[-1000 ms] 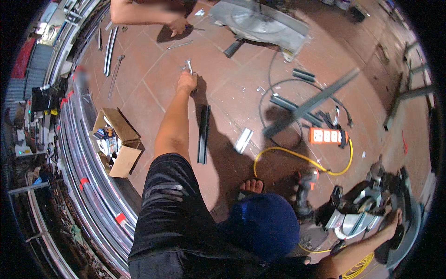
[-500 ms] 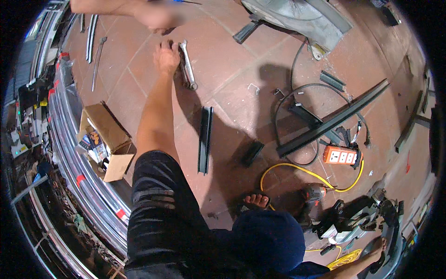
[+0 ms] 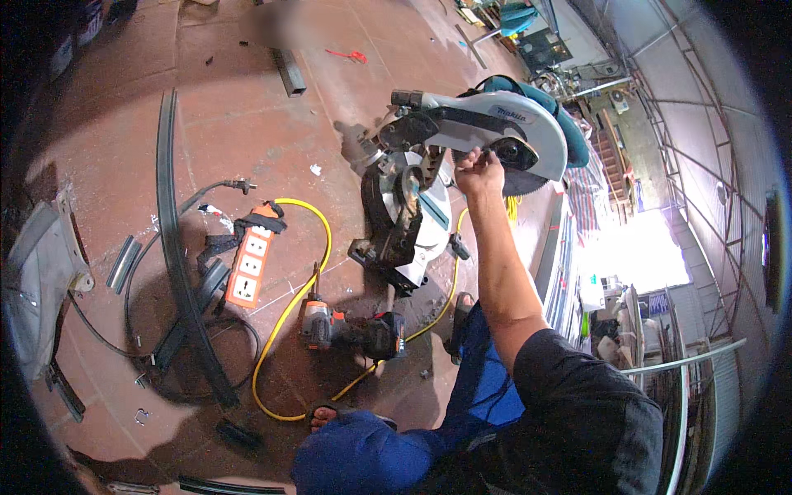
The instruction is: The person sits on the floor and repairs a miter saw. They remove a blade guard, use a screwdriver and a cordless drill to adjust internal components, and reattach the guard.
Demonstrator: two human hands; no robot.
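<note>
My right hand (image 3: pixel 480 173) is raised to the side of a miter saw (image 3: pixel 487 124), beside the dark round hub (image 3: pixel 513 153) at the middle of its blade. The fingers are curled and pinched together against the saw; what they grip is too small to make out. Below the hub shows part of the toothed blade (image 3: pixel 524 182). The saw's head has a grey-white guard and a teal motor housing, and its base (image 3: pixel 396 219) stands on the floor. My left hand is outside the view.
An orange power strip (image 3: pixel 249 262), a yellow cord (image 3: pixel 266 375) and a cordless drill (image 3: pixel 355 330) lie between my feet and the saw. A long dark metal channel (image 3: pixel 171 214) crosses a black cable at left. Long metal lengths (image 3: pixel 559 256) lie beyond my right arm.
The view has swung right toward the saw. My left hand, earlier on the floor by the wrenches, has gone out of view. My right hand is now at the saw's blade hub.
</note>
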